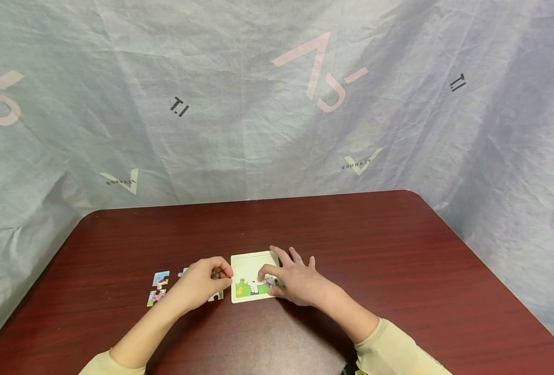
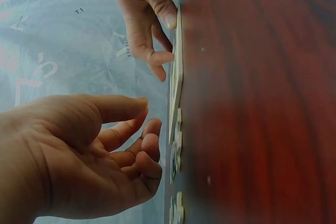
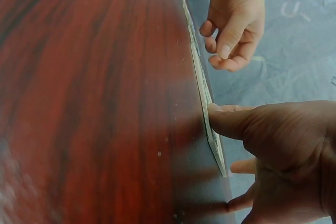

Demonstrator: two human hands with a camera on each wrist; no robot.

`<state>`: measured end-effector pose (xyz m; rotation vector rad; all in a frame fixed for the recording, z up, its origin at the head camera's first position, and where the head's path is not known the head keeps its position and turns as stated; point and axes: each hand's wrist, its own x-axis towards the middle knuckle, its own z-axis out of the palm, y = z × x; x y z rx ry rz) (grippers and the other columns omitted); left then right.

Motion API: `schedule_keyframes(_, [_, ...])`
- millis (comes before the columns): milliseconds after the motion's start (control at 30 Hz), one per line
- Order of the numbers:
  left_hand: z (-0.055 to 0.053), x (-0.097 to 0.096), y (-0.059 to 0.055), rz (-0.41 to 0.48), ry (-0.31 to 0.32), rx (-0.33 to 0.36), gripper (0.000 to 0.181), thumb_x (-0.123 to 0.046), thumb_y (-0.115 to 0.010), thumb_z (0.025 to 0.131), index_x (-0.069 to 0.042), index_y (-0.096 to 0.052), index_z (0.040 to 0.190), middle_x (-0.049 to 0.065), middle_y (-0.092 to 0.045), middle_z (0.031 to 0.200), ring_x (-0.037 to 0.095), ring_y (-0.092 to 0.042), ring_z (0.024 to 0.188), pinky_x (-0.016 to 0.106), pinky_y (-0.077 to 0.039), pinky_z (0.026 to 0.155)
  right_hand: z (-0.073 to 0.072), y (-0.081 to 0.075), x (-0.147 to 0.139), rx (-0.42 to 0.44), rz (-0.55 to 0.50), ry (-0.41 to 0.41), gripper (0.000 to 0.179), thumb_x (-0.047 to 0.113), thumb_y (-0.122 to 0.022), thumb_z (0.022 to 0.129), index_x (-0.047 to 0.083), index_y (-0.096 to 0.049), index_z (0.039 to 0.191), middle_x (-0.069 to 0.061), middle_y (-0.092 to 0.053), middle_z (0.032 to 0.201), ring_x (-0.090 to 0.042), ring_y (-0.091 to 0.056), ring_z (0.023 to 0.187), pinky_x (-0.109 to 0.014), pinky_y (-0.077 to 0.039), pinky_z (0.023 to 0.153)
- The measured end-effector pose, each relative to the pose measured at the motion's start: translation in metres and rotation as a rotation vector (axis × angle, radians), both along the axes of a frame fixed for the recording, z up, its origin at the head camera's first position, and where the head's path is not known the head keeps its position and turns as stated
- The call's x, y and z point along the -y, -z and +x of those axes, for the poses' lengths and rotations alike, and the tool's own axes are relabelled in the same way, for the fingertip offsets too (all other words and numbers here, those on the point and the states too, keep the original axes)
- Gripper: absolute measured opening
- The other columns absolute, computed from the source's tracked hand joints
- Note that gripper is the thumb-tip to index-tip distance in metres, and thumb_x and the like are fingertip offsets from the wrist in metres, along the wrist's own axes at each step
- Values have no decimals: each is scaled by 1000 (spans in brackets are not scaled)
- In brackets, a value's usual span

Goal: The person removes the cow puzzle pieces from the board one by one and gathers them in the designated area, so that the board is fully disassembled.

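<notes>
A shallow cream puzzle tray (image 1: 249, 265) lies on the table, with colourful pieces (image 1: 244, 289) along its near side showing green ground and a white figure. My right hand (image 1: 298, 281) spreads over the tray's right side. Its thumb rests on the near right edge and its index finger reaches over the tray floor. Just left of the tray hovers my left hand (image 1: 199, 284), fingers loosely bent. Nothing shows between thumb and fingers of that hand (image 2: 100, 156) in the left wrist view. A loose jigsaw piece (image 1: 217, 296) lies partly hidden below it.
More loose jigsaw pieces lie to the left, one with blue sky (image 1: 161, 278) and one with pink (image 1: 155, 297). Another piece (image 1: 181, 272) shows partly behind the left hand. The dark red wooden table (image 1: 375, 239) backs onto a grey printed curtain (image 1: 239, 104).
</notes>
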<state>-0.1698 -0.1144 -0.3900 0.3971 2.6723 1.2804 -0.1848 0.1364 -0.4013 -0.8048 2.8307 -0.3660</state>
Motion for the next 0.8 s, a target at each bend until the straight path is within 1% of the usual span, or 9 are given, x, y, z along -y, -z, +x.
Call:
schedule_keyframes(100, [-3, -5, 2, -9, 3, -20, 7, -5, -71, 90, -8, -66, 93, 0, -60, 80, 15, -51, 67, 29, -43, 59, 0, 0, 0, -3, 9, 1, 23, 35, -67, 98, 40, -55, 117, -9, -20, 164, -53, -26, 144, -81, -25, 98])
schedule_keyframes(167, [-5, -8, 3, -7, 10, -26, 9, -3, -72, 88, -8, -66, 92, 0, -59, 80, 15, -52, 68, 29, -43, 59, 0, -1, 0, -7, 12, 0, 22, 35, -67, 98, 40, -55, 117, -9, -21, 164, -53, -26, 143, -81, -26, 98])
schedule_keyframes(267, [-7, -13, 5, 4, 27, -17, 12, -1, -74, 85, -7, -66, 92, 1, -59, 80, 16, -52, 68, 28, -42, 57, 1, -1, 0, -9, 10, -1, 22, 35, -67, 98, 39, -56, 116, -10, -23, 163, -54, -27, 143, -81, -26, 97])
schedule_keyframes(367, [-8, -17, 6, -12, 33, -6, 17, 0, -77, 80, -7, -66, 91, 1, -58, 81, 16, -51, 67, 28, -42, 56, 1, -1, 0, -5, 1, 1, 22, 34, -68, 98, 39, -56, 116, -10, -24, 163, -54, -27, 143, -82, -25, 97])
schedule_keyframes(500, [-7, -22, 4, -77, 16, -1, 23, -1, -82, 76, -10, -67, 92, 1, -57, 83, 15, -50, 71, 31, -43, 62, 1, -2, 0, 0, -6, 0, 23, 34, -68, 98, 40, -56, 117, -10, -24, 163, -54, -26, 143, -82, -24, 98])
schedule_keyframes(700, [-5, -26, 2, -199, -3, -17, 26, -4, -87, 75, -10, -69, 92, 1, -54, 86, 16, -50, 79, 34, -44, 72, 0, -1, 0, -4, -2, -3, 22, 35, -68, 98, 40, -56, 117, -10, -24, 163, -54, -26, 143, -82, -24, 98])
schedule_keyframes(800, [-5, -27, 3, -217, 0, -12, 25, -3, -87, 76, -10, -69, 92, 2, -53, 86, 16, -50, 79, 34, -44, 73, 1, -1, 0, -1, -1, 2, 22, 35, -67, 98, 40, -57, 116, -10, -24, 163, -54, -25, 143, -82, -24, 98])
